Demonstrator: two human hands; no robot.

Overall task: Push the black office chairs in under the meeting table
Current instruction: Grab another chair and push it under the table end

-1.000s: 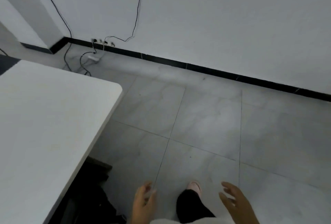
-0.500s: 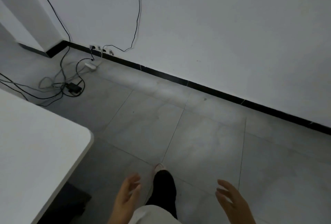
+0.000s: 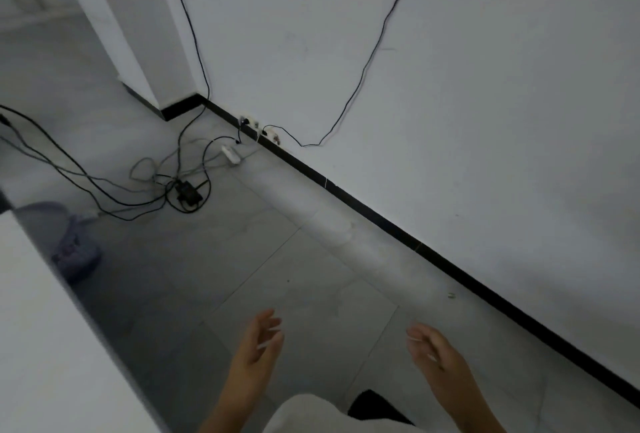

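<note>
No chair in my view. Table [image 3: 41, 346] edge runs along my left, nearer the left hand [image 3: 256, 346]; right hand [image 3: 436, 356] is toward the wall [image 3: 485, 121]. Both hands empty, fingers loose.

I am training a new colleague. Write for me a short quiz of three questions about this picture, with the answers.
1. True or false: the left hand grips a chair.
2. What lies tangled on the floor near the wall sockets?
A) cables B) books C) shoes
3. On which side of the picture is the white table?

Key:
1. False; both it and the right hand are empty, and no chair shows.
2. A, the cables.
3. The left.
</note>
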